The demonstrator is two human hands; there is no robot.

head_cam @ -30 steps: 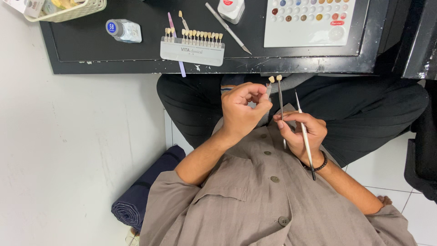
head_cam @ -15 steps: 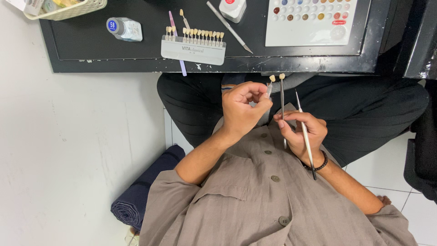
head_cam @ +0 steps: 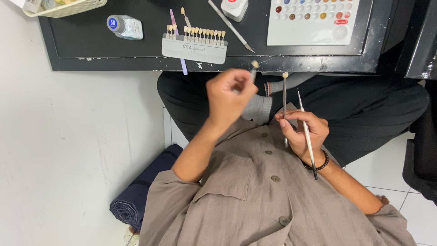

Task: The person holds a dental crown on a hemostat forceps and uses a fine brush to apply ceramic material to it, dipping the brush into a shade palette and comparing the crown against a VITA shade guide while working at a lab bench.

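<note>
My left hand [head_cam: 227, 98] is raised near the black desk's edge [head_cam: 136, 64] and pinches a thin shade tab [head_cam: 254, 67] with a small tooth sample at its tip. My right hand [head_cam: 302, 132] stays over my lap. It holds a second tooth-tipped tab [head_cam: 285, 91] upright and a slim metal instrument [head_cam: 306, 127] alongside it. The two tooth tips are a short way apart. On the desk just beyond my left hand lies a grey shade guide [head_cam: 195, 48] with a row of tooth tabs.
On the desk are a small clear bottle [head_cam: 125, 26], a long metal tool [head_cam: 230, 25], a white jar with a red lid [head_cam: 234, 8], a white colour palette [head_cam: 314, 23] and a basket [head_cam: 63, 7]. A rolled dark blue cloth [head_cam: 136, 196] lies on the floor at left, a dark chair [head_cam: 421, 150] stands at right.
My left hand has lifted toward the desk edge, taking its tab away from the tab in my right hand. My right hand has barely moved.
</note>
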